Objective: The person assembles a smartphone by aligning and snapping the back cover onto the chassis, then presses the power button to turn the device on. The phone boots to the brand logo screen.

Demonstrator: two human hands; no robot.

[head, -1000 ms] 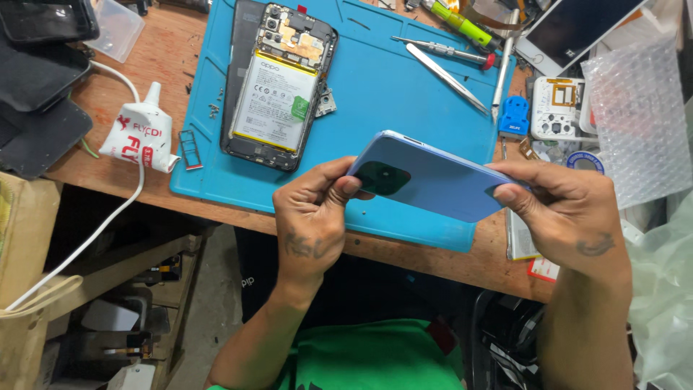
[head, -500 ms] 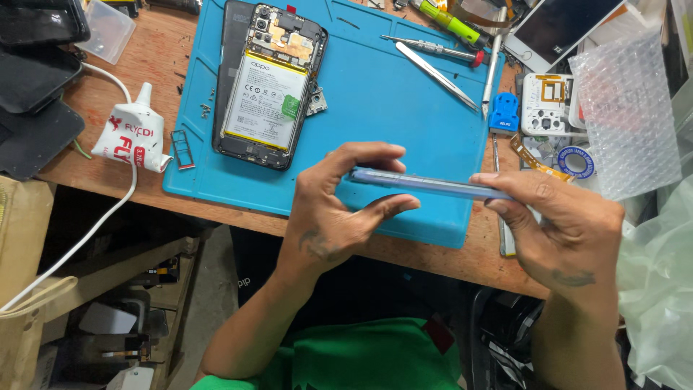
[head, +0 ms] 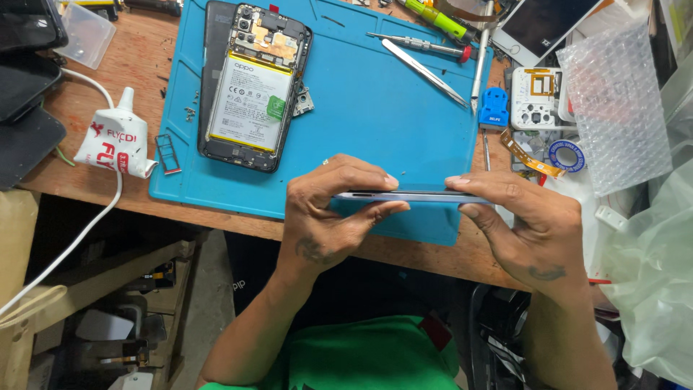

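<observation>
We are pinching the thin blue back cover edge-on between both hands, left hand gripping one end, right hand the other, just above the blue mat. We are judging that even, light fingertip pressure avoids bending it.

The thin blue phone cover shows edge-on only; fingers hide its ends, faces perhaps unreadable

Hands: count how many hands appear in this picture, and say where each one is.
2. The left hand pinches one end of the thin blue phone cover; the right hand pinches the other end. None seem hidden.
</observation>
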